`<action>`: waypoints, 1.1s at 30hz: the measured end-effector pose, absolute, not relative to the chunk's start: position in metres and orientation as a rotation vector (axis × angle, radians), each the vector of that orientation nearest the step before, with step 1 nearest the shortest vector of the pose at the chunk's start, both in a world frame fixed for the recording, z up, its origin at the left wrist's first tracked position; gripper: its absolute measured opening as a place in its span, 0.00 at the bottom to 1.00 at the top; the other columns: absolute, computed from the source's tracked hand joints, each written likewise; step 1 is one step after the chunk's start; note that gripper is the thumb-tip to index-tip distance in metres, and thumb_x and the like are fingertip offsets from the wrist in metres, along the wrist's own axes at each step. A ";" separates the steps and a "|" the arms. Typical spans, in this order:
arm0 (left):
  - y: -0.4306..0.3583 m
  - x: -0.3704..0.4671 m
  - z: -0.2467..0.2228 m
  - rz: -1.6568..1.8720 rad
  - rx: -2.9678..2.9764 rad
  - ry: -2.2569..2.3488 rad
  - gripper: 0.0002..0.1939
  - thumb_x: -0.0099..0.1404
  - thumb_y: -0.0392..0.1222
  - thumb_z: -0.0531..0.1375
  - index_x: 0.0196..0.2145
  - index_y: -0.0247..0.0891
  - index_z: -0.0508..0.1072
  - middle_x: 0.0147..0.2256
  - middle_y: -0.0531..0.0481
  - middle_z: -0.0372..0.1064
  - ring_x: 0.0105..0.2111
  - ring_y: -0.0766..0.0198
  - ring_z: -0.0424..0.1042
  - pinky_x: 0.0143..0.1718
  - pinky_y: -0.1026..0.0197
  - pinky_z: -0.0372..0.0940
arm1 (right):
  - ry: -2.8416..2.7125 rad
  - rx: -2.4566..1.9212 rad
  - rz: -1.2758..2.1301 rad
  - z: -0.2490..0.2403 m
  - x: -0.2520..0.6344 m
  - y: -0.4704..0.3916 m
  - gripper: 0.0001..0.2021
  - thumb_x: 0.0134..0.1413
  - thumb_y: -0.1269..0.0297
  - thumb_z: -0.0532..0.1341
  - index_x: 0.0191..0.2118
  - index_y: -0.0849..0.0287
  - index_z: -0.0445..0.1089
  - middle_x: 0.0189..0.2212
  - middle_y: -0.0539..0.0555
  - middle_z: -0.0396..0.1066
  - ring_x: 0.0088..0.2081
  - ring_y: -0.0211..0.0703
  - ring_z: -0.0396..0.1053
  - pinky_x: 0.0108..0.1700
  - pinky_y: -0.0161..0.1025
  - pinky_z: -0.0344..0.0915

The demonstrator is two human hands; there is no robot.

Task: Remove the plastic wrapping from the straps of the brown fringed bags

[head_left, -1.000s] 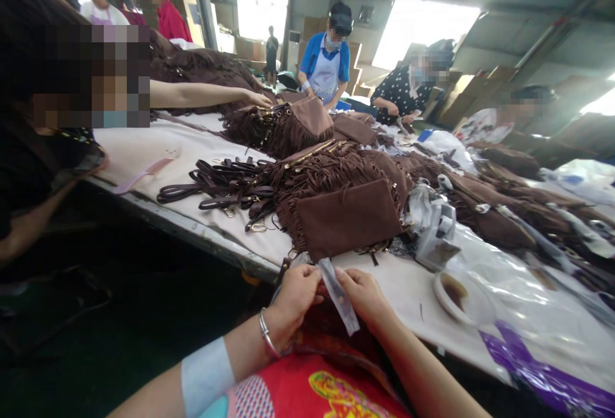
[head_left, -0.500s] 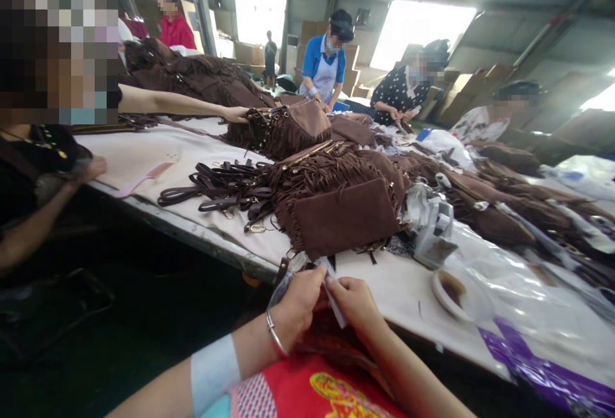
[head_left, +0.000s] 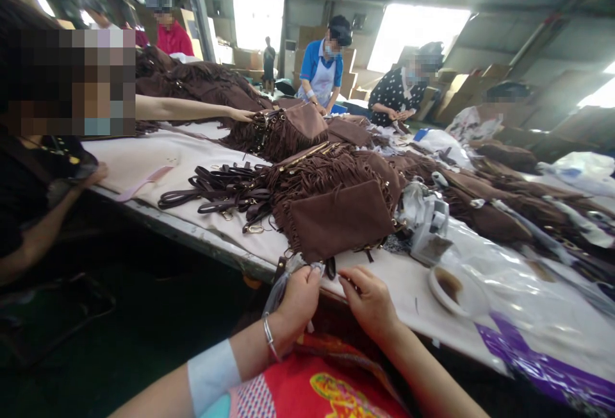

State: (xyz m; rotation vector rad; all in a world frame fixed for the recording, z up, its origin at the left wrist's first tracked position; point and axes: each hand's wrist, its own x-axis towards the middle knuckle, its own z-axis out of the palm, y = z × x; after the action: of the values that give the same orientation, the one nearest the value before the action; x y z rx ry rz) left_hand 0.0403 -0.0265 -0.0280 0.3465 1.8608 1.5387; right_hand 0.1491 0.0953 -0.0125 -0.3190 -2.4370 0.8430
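At the table's front edge, my left hand (head_left: 300, 299) is closed around thin translucent wrapping (head_left: 277, 291), whose loose length hangs beside my wrist. Just beyond it lies a brown fringed handbag (head_left: 341, 219), flap side up, with a dark strap loop (head_left: 330, 268) poking out below it. Slightly apart on the right, my right hand (head_left: 369, 302) has its fingers curled in with the thumb near the index finger. Whether anything small is pinched there is hidden.
Dark straps with metal clips (head_left: 225, 193) lie left of the bag, a pink comb (head_left: 147, 183) farther left. A tape roll (head_left: 435, 286), clear plastic and a purple bag (head_left: 533, 360) lie right. A co-worker's arm (head_left: 192, 109) reaches over piled bags; other people stand across the table.
My right hand has moved a little right, away from the whitish strip it was pinching beside my left hand. My left hand keeps its grip, and the view has shifted slightly.
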 end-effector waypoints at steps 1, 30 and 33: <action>-0.031 0.041 -0.025 1.514 0.436 1.982 0.13 0.66 0.48 0.51 0.28 0.39 0.67 0.23 0.54 0.62 0.24 0.66 0.61 0.25 0.65 0.55 | -2.457 -0.245 0.790 -0.014 0.146 0.097 0.10 0.62 0.67 0.55 0.44 0.56 0.73 0.37 0.56 0.73 0.38 0.44 0.71 0.42 0.38 0.67; -0.049 0.035 -0.027 0.889 1.187 2.395 0.19 0.72 0.47 0.44 0.35 0.37 0.71 0.31 0.44 0.72 0.31 0.59 0.70 0.33 0.60 0.59 | -2.702 0.136 0.498 0.001 0.119 0.113 0.08 0.61 0.67 0.56 0.44 0.58 0.70 0.39 0.57 0.72 0.40 0.44 0.68 0.44 0.40 0.63; -0.048 0.034 -0.030 0.910 1.168 2.402 0.20 0.71 0.48 0.45 0.33 0.38 0.71 0.30 0.43 0.72 0.30 0.58 0.70 0.33 0.58 0.59 | -2.758 0.220 0.276 0.012 0.109 0.118 0.14 0.59 0.66 0.60 0.51 0.53 0.70 0.44 0.58 0.71 0.43 0.48 0.67 0.45 0.43 0.61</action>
State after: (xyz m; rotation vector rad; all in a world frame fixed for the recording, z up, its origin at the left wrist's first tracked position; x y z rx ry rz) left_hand 0.0335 -0.0481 -0.0297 1.1679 2.4017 0.9104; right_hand 0.1090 0.1180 0.0122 0.2195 -2.7581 0.2762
